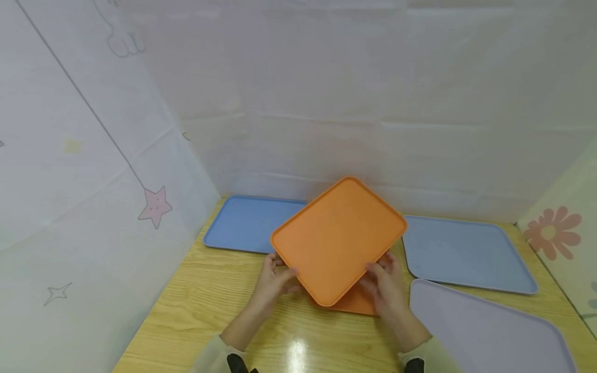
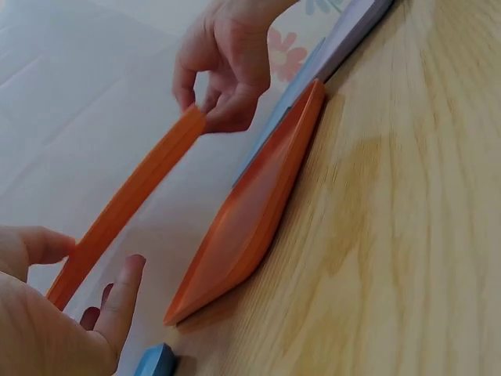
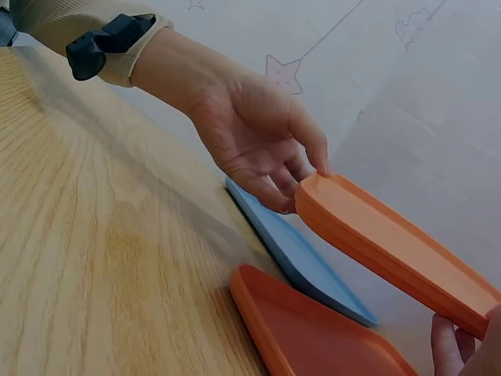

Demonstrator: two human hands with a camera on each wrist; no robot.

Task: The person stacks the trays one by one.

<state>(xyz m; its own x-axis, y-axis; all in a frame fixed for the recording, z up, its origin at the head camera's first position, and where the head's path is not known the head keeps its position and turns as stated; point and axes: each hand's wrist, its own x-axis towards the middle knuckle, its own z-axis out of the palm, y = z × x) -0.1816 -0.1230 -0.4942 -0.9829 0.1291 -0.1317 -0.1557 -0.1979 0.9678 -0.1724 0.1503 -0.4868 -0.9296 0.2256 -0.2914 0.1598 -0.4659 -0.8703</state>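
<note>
An orange tray point(image 1: 339, 241) is held up above the table, turned at an angle, with its flat inside facing the head camera. My left hand point(image 1: 276, 284) pinches its left edge, thumb on the rim and fingers behind. On the opposite lower edge, my right hand point(image 1: 386, 285) grips it with the thumb in front. In both wrist views the raised tray is apart from the table. Beneath it a second, darker orange tray point(image 2: 246, 211) lies on the wood, mostly hidden in the head view.
A blue tray point(image 1: 254, 223) lies at the back left of the wooden table point(image 1: 186, 305). At the right are a grey-blue tray point(image 1: 468, 254) and, nearer, a lilac tray point(image 1: 489, 331). Pale printed sheets point(image 1: 326, 103) rise behind and at the sides.
</note>
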